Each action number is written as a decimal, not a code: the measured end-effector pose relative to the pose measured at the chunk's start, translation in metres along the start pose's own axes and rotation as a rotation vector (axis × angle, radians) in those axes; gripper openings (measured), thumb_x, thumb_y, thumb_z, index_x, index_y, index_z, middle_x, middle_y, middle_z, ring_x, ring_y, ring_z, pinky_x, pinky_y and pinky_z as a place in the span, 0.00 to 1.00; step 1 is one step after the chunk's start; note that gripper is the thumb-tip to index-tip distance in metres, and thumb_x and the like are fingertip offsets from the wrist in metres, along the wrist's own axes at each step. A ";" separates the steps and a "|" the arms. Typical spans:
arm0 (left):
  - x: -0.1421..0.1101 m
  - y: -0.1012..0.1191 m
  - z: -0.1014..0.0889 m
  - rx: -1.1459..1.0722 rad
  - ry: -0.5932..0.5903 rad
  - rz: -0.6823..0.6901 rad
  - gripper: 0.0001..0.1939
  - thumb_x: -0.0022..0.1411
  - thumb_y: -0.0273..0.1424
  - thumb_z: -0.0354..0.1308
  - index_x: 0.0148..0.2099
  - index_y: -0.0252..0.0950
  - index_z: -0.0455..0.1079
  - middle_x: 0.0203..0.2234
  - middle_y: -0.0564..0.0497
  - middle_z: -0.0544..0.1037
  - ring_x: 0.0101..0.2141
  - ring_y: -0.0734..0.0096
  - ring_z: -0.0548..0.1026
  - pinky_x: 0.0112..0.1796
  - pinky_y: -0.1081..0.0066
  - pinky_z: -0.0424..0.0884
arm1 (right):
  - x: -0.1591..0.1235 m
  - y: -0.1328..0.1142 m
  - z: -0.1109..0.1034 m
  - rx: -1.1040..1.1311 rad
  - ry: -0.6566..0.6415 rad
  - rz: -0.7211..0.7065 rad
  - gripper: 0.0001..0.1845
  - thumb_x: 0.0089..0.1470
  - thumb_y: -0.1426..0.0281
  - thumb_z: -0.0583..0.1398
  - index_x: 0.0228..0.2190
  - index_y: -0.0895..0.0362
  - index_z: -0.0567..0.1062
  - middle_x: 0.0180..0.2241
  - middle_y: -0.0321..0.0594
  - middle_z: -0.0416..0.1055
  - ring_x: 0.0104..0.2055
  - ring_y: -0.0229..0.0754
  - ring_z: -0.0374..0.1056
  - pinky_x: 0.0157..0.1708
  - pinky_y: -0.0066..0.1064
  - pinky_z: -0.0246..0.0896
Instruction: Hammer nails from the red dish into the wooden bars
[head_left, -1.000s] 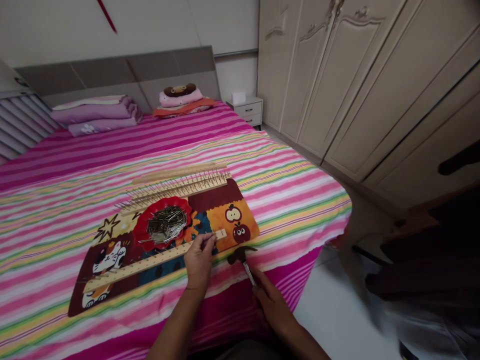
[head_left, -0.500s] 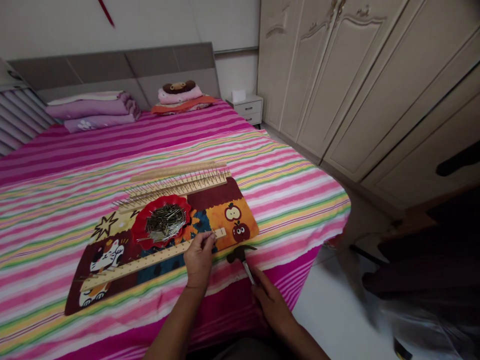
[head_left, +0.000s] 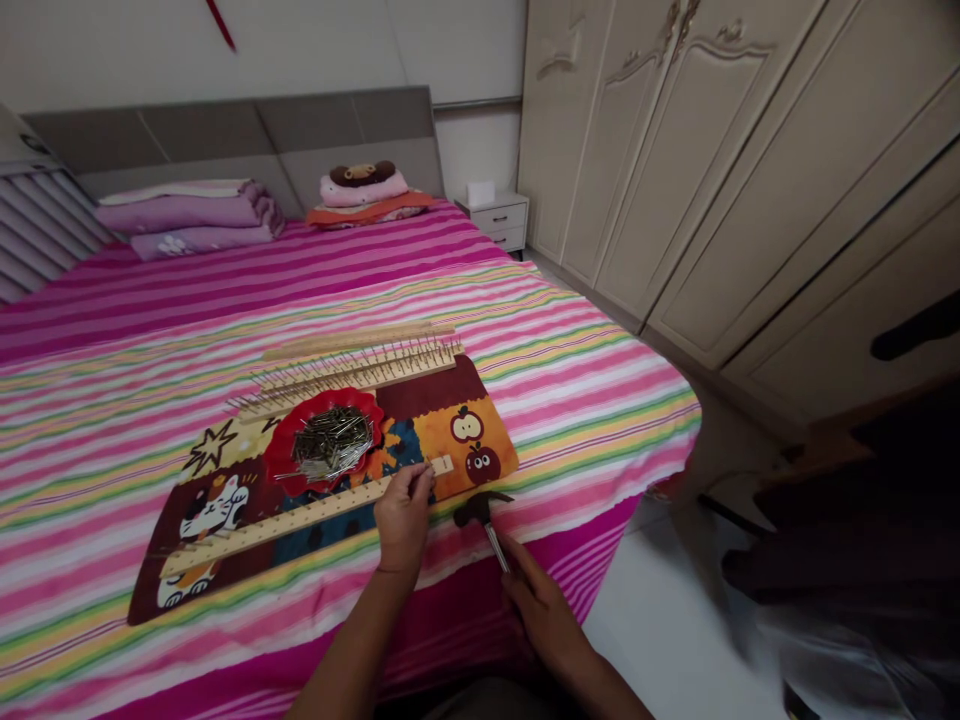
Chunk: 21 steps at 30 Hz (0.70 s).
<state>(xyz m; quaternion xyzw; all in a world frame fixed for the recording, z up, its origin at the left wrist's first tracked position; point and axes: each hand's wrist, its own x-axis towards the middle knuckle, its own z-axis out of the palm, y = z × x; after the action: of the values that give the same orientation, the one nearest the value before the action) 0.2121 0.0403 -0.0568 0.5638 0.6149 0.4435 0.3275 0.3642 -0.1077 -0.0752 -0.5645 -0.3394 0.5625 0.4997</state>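
My left hand (head_left: 403,510) is closed in a pinch over the right part of a pale wooden strip (head_left: 300,520). Its fingertips hold what looks like a nail, mostly hidden by the fingers. Nails stand in a row along this strip, which lies on a printed mat (head_left: 420,400). In my right hand (head_left: 536,595) is a claw hammer (head_left: 480,512), gripped by its handle, with the head just right of the left hand and apart from the strip. Behind the strip, a red scalloped bowl (head_left: 282,440) holds many loose nails (head_left: 334,440).
More wooden strips (head_left: 360,370) studded with upright nails lie behind the bowl, and plain strips (head_left: 360,338) lie beyond them. Everything rests on a striped bedspread (head_left: 585,390). Folded bedding (head_left: 195,212) sits by the headboard. A wardrobe (head_left: 645,150) stands on the right.
My left hand has shifted very slightly to the right along the strip, still pinched. The hammer stays in nearly the same place in my right hand. The camera view has moved a little.
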 end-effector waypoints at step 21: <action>-0.004 0.007 0.002 0.233 0.007 0.264 0.11 0.58 0.35 0.51 0.32 0.39 0.73 0.28 0.50 0.78 0.32 0.68 0.75 0.37 0.70 0.69 | 0.026 -0.096 0.020 -0.674 -0.189 -0.568 0.31 0.59 0.78 0.48 0.63 0.53 0.55 0.55 0.45 0.68 0.55 0.50 0.65 0.53 0.43 0.62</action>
<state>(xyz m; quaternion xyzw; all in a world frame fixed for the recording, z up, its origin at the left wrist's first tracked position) 0.2172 0.0370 -0.0519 0.6725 0.5838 0.4101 0.1967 0.3656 -0.0541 0.0105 -0.5264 -0.6894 0.3100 0.3892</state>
